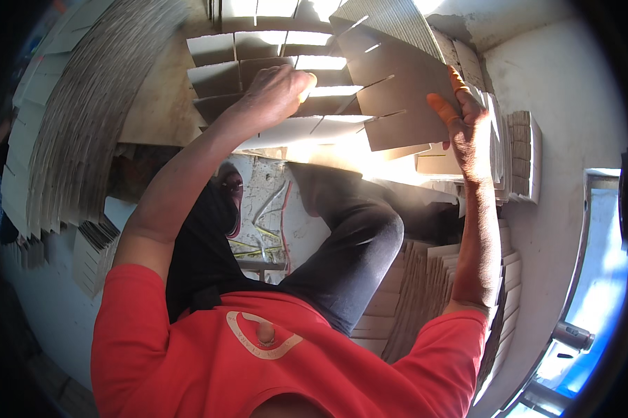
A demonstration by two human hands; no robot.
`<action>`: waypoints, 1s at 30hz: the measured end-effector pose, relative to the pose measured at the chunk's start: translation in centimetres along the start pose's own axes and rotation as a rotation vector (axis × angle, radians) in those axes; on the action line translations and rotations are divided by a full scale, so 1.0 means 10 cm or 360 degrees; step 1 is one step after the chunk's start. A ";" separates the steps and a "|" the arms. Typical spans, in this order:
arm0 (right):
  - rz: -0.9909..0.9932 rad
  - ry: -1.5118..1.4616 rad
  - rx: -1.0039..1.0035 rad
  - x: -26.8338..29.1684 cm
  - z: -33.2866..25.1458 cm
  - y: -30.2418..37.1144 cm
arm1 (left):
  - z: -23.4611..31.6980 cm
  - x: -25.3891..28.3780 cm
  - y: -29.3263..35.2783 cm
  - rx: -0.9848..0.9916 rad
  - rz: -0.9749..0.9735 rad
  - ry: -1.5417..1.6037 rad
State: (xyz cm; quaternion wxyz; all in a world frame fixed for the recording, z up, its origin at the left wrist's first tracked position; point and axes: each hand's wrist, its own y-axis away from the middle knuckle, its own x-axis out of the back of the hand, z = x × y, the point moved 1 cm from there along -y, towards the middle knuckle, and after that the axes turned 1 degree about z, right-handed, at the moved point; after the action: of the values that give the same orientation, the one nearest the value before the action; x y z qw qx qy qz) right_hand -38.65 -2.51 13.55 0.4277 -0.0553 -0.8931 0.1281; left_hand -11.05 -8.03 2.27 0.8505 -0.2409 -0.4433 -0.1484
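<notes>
Slotted grey-brown cardboard strips stand on edge in rows in front of me, crossing other pieces into a divider grid. My left hand is closed over the middle rows, its fingers pinched at a strip's upper edge; a yellow-orange cover shows on a fingertip. To the right, my right hand grips the right edge of a slanted bunch of slotted cardboard sheets, thumb on the near face. Orange covers wrap its thumb and a finger. The bunch's layered edge faces up, and its slots meet the ends of the strips.
A tall stack of cardboard sheets rises at the left beside a wooden board. More cardboard stacks lie by my right side and against the wall. Loose straps lie on the floor between my legs. Bright sunlight falls across the work surface.
</notes>
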 end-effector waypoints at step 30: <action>-0.0318 -0.0112 -0.0028 -0.20 0.08 -0.09 | -0.63 0.00 -0.93 0.0034 0.0162 -0.0062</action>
State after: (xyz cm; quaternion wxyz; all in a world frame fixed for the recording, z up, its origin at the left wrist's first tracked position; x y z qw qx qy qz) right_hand -37.99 -3.89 11.81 0.4064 0.0348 -0.9096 0.0788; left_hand -11.02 -19.27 1.77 0.8507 -0.2569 -0.4487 -0.0952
